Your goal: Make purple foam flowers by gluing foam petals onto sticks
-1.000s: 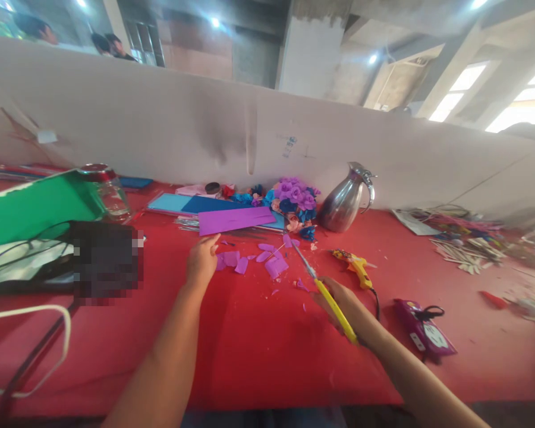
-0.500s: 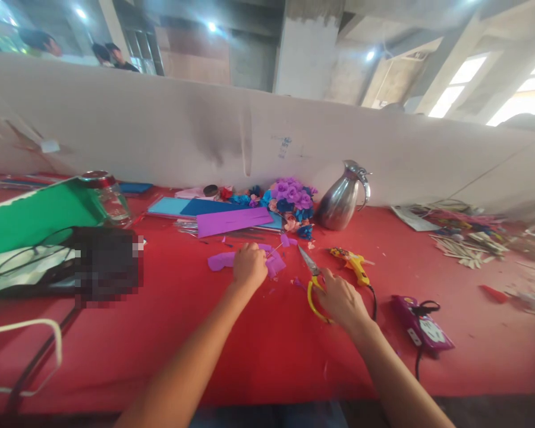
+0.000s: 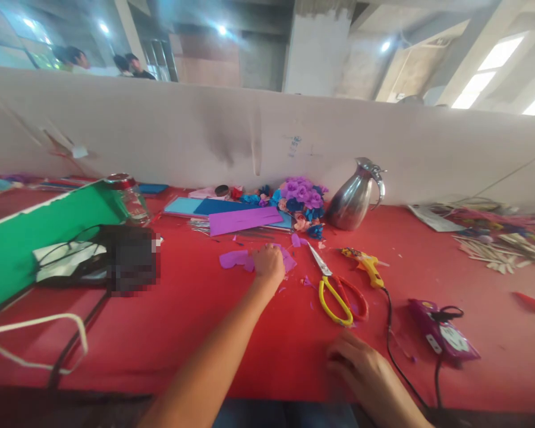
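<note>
My left hand (image 3: 268, 264) is closed over cut purple paper pieces (image 3: 232, 259). Its fingertips are turned away, so whatever they pinch is hidden. Near the front edge of the table, my right hand (image 3: 361, 365) is empty, its fingers loosely curled and a little apart. Between my hands and farther back lie scissors (image 3: 326, 272) with one yellow and one red handle, blades slightly parted. Small purple scraps (image 3: 307, 281) are scattered to the left of the scissors. Behind my left hand, a long purple paper strip (image 3: 245, 220) rests across blue sheets (image 3: 214, 206).
A bunch of purple, blue and pink paper flowers (image 3: 301, 199) stands beside a metal jug (image 3: 354, 196). To the right are a yellow glue gun (image 3: 368, 264), a purple power box (image 3: 443, 333) and wooden sticks (image 3: 502, 248). A glass jar (image 3: 131, 199) and black bag (image 3: 102, 255) are left.
My right hand has let go of the scissors and drawn back toward the table's front edge. The thin stick seen at my left hand no longer shows. The whole view has shifted slightly.
</note>
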Available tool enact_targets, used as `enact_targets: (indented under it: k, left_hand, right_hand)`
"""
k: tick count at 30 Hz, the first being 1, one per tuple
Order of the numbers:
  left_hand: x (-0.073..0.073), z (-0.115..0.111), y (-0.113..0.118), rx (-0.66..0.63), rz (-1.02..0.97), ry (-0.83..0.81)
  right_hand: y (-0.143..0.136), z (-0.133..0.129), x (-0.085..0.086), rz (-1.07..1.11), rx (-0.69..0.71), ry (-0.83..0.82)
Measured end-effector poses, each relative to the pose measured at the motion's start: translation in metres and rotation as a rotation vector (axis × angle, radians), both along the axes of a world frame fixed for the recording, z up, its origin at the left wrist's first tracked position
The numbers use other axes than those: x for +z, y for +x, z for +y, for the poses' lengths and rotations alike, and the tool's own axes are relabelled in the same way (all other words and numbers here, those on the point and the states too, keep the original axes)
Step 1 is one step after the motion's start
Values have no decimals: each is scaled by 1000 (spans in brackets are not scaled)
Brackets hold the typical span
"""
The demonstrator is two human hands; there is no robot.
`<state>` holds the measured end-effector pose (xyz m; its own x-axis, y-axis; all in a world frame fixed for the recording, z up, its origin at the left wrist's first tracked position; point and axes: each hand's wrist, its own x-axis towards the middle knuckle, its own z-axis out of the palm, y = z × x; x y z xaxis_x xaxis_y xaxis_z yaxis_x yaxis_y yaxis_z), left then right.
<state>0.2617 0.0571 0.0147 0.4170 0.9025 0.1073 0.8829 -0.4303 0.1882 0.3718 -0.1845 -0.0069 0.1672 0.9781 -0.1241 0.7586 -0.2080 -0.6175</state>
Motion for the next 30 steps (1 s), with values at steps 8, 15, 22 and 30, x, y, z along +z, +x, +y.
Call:
enact_targets:
  k: [8, 15, 22, 30]
  left_hand:
    - [6, -1, -11, 88, -46, -39]
    - [-2, 14, -41, -18, -489, -180]
    - [14, 5, -71, -255, -832, -720]
    - [7, 0, -63, -308, -849, -696]
  right_hand:
    - [25, -11, -6, -375, -87, 139]
    - [28, 68, 42, -172, -152, 357]
    - [-8, 181, 38, 722, -192, 337]
    - [-13, 187, 18, 814, -191, 408]
